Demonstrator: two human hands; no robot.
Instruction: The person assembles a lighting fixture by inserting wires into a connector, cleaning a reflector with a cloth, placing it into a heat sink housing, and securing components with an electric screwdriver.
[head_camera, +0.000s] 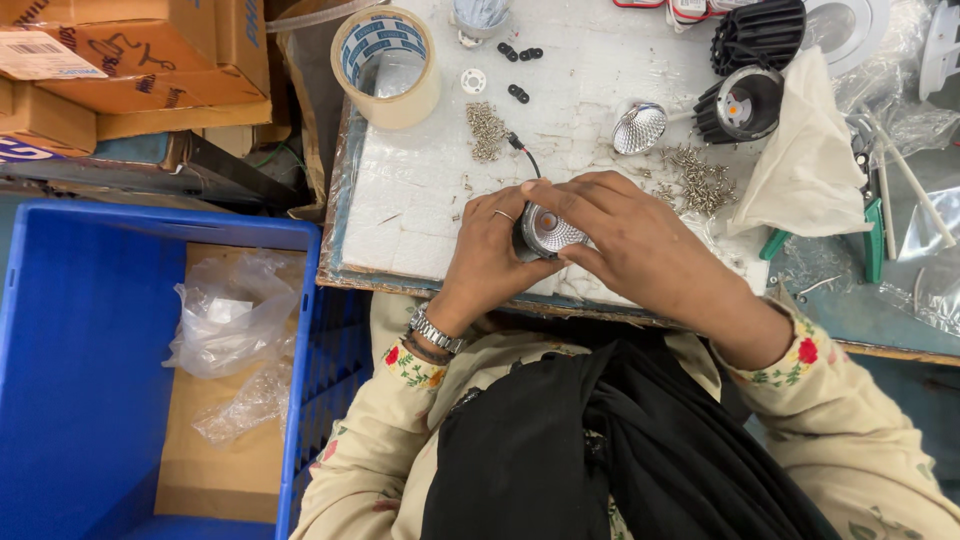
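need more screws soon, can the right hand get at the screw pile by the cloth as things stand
Probably yes: the screw pile lies just past the right hand with bare foam between, though that hand is busy holding the lamp.

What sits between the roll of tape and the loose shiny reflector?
In the head view, between tape roll and reflector: a screw pile, black rings, a white disc.

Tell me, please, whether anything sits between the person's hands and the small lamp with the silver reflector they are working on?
Nothing visible does. The left hand and the right hand both already close around the lamp, fingers touching its rim. The screw piles and the tape roll lie farther up the white board, apart from the hands.
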